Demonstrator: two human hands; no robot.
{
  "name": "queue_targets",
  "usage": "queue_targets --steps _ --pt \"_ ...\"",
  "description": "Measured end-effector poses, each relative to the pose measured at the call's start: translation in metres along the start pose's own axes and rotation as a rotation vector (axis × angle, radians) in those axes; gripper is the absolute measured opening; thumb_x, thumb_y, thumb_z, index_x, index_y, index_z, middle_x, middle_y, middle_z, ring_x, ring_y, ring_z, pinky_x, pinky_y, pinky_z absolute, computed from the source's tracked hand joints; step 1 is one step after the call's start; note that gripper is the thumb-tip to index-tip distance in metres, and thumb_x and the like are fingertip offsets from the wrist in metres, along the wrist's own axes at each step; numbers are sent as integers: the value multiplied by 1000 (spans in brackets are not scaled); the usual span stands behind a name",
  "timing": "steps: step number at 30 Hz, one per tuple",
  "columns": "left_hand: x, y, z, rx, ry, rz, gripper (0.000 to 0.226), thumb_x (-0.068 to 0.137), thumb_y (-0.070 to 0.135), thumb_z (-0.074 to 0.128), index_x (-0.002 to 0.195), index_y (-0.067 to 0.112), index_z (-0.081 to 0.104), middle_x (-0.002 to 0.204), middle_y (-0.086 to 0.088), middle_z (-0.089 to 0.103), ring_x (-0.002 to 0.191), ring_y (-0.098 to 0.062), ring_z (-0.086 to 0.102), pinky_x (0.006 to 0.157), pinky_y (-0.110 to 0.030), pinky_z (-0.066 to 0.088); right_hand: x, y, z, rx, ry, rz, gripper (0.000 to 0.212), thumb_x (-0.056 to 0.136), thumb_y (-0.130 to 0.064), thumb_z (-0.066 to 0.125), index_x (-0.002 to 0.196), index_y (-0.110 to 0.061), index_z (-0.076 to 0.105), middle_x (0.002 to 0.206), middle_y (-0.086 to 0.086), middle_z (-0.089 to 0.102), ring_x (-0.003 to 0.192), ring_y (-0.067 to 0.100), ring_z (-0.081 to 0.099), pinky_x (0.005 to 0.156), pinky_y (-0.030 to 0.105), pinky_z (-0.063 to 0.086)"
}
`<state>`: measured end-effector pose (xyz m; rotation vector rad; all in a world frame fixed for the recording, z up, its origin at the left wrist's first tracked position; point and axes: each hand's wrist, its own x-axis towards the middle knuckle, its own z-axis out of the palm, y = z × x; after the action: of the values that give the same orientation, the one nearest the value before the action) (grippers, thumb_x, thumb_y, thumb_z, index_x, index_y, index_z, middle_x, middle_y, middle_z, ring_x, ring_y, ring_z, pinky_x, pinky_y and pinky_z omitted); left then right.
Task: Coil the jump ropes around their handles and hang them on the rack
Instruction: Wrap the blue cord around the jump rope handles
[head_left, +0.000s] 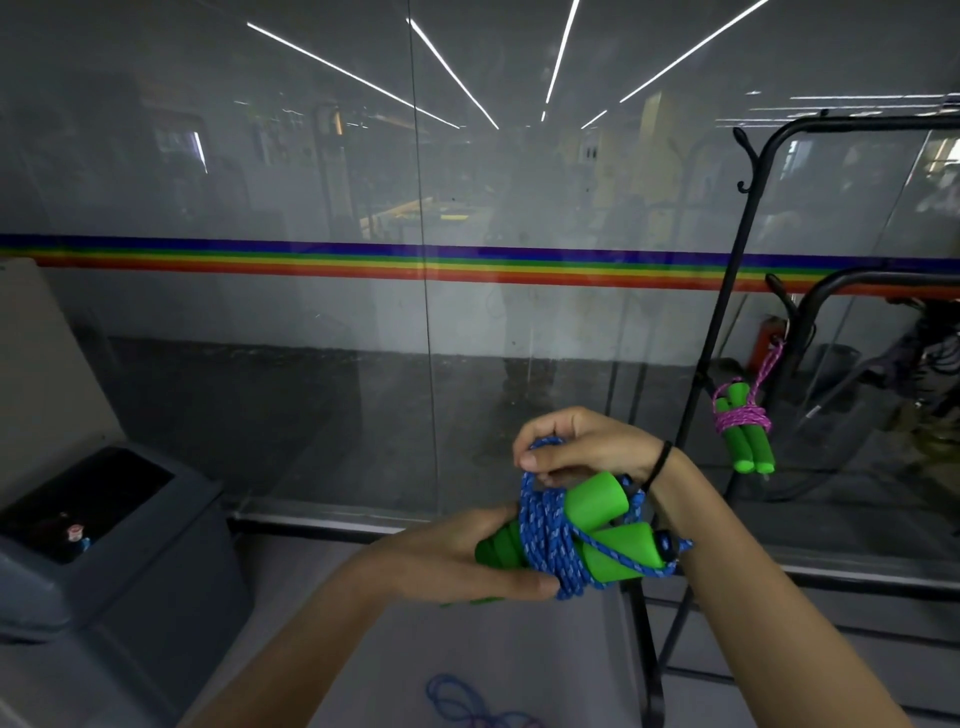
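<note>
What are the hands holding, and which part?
The left hand grips the green handles of the jump rope at one end. The right hand pinches a loop of its blue rope above the coil.

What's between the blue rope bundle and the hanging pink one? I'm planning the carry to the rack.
Head view: only the right wrist and a black rack post; otherwise open air.

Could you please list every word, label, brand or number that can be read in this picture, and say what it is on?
No text can be read anywhere in this view.
Small red and white item inside the grey plastic bin: may carry print, too small and blurred to read.
Green foam handles wrapped in blue braided rope: no marking visible.
Pink rope bundle on the black metal rack: no label visible.
Rainbow stripe on the glass: colours only.
</note>
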<state>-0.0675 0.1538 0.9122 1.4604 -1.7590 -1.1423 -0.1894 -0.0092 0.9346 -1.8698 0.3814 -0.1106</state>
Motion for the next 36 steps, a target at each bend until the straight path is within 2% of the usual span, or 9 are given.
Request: queue_targets --steps 4,8,14,18,21,23,28,32,36 --pt "0 -6 4 68 31 -21 56 88 27 61 133 34 29 116 31 50 98 24 50 82 0 39 -3 -7 -3 25 30 -30 10 81 -6 65 79 -16 66 60 -7 63 56 4 57 59 15 49" --pt "5 -17 8 86 136 -57 70 86 35 63 141 34 21 127 21 52 107 9 55 92 -12 45 -9 -19 -4 64 117 -90 9 77 -5 67 76 -14 68 65 -8 65 57 4 58 59 13 49" --pt "14 -20 7 -66 361 4 53 88 24 62 129 35 30 108 20 60 88 11 61 77 -13 50 -14 -30 24 428 371 -276 6 75 -10 65 81 -9 65 69 1 68 76 16 71 72 24 58" --pt "23 -25 10 -136 536 -6 45 84 27 66 115 41 38 102 6 66 88 -11 66 86 -35 55 -13 -38 44 527 437 -369 4 84 -4 57 85 -6 60 61 4 62 60 18 67 67 31 60" --pt "28 -22 14 -160 630 -27 46 83 27 68 116 36 37 93 7 67 80 -6 65 79 -29 54 -9 -41 53 511 475 -410 7 84 -2 59 89 -7 58 60 2 57 53 14 56 61 29 53" --pt "28 -18 15 -140 633 -35 49 82 30 67 118 37 34 91 7 66 79 -2 63 74 -22 51 -5 -42 57 475 476 -409 6 84 -2 60 88 -7 59 63 4 55 51 12 54 63 30 52" --pt "24 -7 13 -127 479 -61 44 89 37 47 117 62 24 116 30 50 111 5 48 100 -28 38 0 -46 58 258 430 -351 8 85 -3 60 91 -2 64 62 -7 64 54 7 58 71 28 58" --pt "14 1 5 -129 347 -15 49 97 18 33 133 51 24 121 27 47 100 18 47 83 -12 38 1 -46 51 225 394 -327 5 86 -1 58 86 -2 63 67 -9 67 56 7 60 65 24 57" --pt "10 -3 1 -171 372 -1 46 88 17 60 125 35 41 92 23 58 81 16 58 70 -4 43 -3 -47 46 200 370 -302 11 86 -1 58 94 6 62 75 6 67 56 8 64 62 20 56"
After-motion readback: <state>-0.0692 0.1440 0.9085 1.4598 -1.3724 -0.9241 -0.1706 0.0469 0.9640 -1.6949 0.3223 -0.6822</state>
